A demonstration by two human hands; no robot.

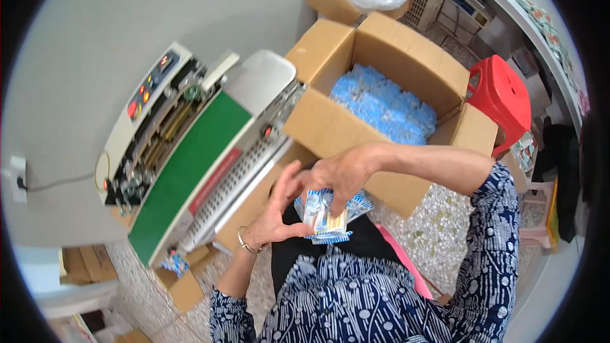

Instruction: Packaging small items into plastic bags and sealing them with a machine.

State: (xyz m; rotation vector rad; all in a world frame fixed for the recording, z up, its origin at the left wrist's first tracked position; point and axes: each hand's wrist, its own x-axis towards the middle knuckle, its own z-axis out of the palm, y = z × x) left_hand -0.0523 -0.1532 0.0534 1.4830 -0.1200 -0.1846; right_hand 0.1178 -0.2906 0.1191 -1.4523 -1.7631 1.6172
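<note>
Small blue-and-white printed packets (312,206) lie in a loose pile on my lap, just under my hands. One has a clear part that shows pale yellow, stick-like contents. My left hand (274,219), with a bracelet at the wrist, is curved at the pile's left side. Its thumb and fingers are apart, and the thumb tip meets the packets' edge. From the right my right hand (346,174) reaches over and grips a packet, one finger pressed down along its front. The other fingertips of that hand are partly hidden.
A sealing machine (197,159) with a green belt and lit buttons stands at the left. Ahead is an open cardboard box (330,124) holding many blue packets (381,101). A red stool (505,98) stands right of it. A bagged box (330,0) sits behind.
</note>
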